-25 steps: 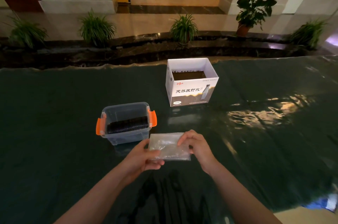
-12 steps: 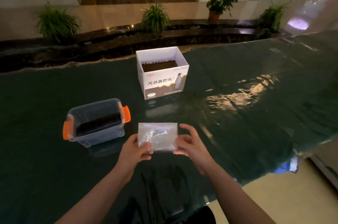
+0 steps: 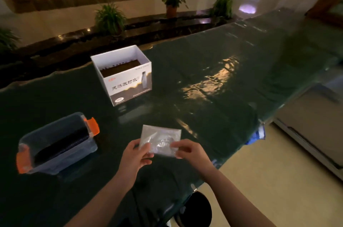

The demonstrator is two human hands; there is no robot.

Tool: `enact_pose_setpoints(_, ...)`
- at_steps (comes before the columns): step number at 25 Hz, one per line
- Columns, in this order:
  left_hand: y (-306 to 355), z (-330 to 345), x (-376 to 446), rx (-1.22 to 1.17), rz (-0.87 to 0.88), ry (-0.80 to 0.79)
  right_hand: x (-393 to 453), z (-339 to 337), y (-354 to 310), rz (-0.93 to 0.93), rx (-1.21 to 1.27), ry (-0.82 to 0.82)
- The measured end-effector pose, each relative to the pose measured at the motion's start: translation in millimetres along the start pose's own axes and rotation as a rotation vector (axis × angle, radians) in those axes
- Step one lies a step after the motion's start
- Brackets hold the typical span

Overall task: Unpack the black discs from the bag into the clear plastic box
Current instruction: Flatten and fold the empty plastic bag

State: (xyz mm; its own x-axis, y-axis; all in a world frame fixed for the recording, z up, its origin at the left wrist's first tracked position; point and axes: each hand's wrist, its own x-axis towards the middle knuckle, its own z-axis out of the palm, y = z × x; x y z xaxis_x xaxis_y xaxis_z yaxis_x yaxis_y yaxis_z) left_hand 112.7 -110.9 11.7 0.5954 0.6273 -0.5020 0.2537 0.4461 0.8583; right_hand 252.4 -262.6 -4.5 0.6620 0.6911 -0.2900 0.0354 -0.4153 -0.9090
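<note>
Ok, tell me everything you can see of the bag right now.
The bag is a small, flat, clear plastic pouch, crinkled and glinting, apparently empty. It is held above the table's near edge, tilted toward the camera. The left hand pinches its lower left corner, the right hand its lower right edge.

Bag [image 3: 161,138]: clear plastic, flat, crinkled, no disc visible inside; lower centre of the frame, raised above the table. Box [image 3: 55,145]: clear plastic, orange latches at both ends, lid off; lower left. Discs [image 3: 61,142]: black, stacked on edge in one row inside the box.
</note>
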Motion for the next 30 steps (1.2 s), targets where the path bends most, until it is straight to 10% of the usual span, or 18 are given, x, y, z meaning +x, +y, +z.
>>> enact_pose_setpoints(10, -92, 83, 26, 0.415, 0.078, -0.361, -91, -21, 115, 0.317, 0.148, 0.509)
enact_pose_setpoints(21, -198, 163, 71, 1.522, 0.930, -0.584, -141, -46, 245, 0.515, -0.055, 0.672)
enact_pose_setpoints(30, -244, 164, 91, 1.752, 1.055, -0.554, -62, 49, 448, 0.852, -0.281, 0.247)
